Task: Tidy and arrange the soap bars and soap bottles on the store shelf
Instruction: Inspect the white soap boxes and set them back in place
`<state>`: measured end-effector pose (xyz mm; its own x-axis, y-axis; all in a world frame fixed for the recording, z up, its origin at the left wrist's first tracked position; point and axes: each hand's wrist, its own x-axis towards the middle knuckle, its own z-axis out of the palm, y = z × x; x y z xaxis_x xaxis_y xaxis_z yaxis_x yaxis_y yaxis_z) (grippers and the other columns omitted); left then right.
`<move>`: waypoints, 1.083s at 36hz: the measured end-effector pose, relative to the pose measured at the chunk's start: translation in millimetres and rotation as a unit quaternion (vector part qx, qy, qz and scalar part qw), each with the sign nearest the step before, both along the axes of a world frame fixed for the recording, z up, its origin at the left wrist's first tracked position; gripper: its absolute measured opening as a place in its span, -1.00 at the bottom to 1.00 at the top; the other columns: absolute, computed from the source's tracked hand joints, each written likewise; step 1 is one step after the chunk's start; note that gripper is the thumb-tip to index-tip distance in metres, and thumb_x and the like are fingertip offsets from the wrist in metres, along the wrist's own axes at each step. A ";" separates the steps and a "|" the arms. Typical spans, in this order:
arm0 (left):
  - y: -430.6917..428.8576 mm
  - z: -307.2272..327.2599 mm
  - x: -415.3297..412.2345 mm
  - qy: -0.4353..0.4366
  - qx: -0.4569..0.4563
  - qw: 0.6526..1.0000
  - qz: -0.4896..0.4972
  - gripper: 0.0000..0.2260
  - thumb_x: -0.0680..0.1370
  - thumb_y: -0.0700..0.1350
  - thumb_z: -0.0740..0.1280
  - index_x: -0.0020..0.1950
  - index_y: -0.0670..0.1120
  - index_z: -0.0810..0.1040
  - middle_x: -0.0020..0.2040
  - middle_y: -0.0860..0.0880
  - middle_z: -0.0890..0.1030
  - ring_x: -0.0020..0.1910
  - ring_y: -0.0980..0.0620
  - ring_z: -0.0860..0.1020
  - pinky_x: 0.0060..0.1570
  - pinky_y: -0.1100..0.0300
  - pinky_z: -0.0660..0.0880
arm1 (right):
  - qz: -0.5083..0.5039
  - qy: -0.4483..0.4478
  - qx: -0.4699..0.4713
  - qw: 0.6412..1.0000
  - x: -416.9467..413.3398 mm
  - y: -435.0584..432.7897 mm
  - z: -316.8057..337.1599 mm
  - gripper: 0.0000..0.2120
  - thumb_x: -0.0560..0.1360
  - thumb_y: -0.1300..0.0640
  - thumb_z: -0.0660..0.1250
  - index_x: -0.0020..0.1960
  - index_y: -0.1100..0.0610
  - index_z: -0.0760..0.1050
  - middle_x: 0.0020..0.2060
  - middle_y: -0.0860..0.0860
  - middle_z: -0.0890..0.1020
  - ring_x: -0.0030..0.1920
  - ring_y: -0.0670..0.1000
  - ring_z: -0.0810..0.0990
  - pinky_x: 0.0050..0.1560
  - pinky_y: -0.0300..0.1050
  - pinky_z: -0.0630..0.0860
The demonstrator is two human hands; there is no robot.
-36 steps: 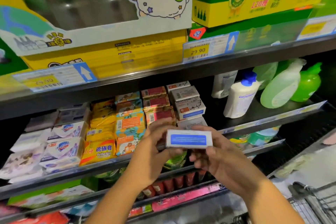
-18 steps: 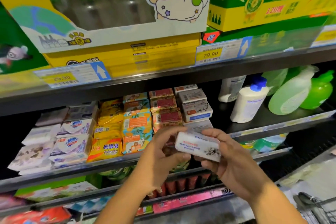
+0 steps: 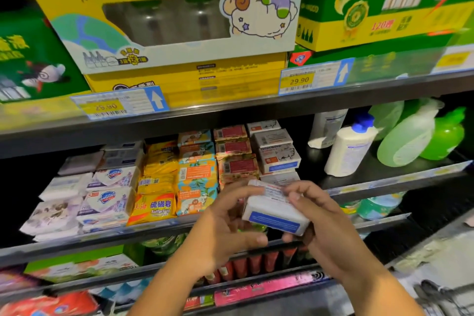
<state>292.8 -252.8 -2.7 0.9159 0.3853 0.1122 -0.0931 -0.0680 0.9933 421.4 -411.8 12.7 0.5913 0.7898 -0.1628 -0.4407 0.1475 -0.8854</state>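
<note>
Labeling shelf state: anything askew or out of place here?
Pale green spray bottle, far right, leans, not upright. White soap packs at left sit in uneven stacks. Left hand and right hand hold one soap box, not yet placed.

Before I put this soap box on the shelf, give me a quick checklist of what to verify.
1. Grip: left hand and right hand both hold the white soap box: ok.
2. Matching white box stack located, right of the red boxes: ok.
3. Free slot at that stack's front: cannot tell, hands hide it.
4. Box level: not ok, tilted.
5. Blue-capped bottle stands apart to the right: ok.
</note>
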 end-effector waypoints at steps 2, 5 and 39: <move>3.8 0.9 -0.1 -0.006 0.112 0.993 0.045 -0.46 0.40 -0.25 0.56 0.23 0.25 0.56 0.28 0.15 0.50 0.25 -0.01 0.54 0.12 0.05 0.57 | 0.061 0.029 0.034 0.997 2.7 -4.2 -1.7 -0.57 0.29 0.05 0.63 0.10 0.12 0.63 0.16 0.18 0.65 0.02 0.16 0.69 -0.23 -0.08 0.65; 8.9 2.7 -1.5 -0.034 0.173 0.980 0.095 -0.50 0.42 -0.19 0.50 0.19 0.32 0.54 0.24 0.20 0.50 0.30 0.07 0.49 0.16 0.02 0.56 | 0.127 0.007 0.053 0.990 2.9 -7.4 -5.2 -0.19 0.11 0.18 0.73 0.32 0.09 0.55 0.26 0.18 0.60 0.17 0.23 0.63 -0.03 -0.07 0.65; -5.1 25.3 -2.4 -0.100 -0.073 0.986 0.110 -0.49 0.06 0.02 0.70 -0.04 0.11 0.67 -0.01 0.09 0.67 0.03 0.14 0.63 -0.12 0.26 0.59 | 0.015 -0.254 -0.082 0.964 -17.4 14.3 -14.6 -0.53 0.34 0.31 0.60 0.02 -0.17 0.55 -0.02 -0.02 0.68 0.01 0.04 0.65 -0.14 -0.13 0.61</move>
<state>290.4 -257.9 22.7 0.7729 0.5983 0.2112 -0.2875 0.0336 0.9572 404.0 -397.5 -2.0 0.6046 0.7963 0.0179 0.0536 -0.0182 -0.9984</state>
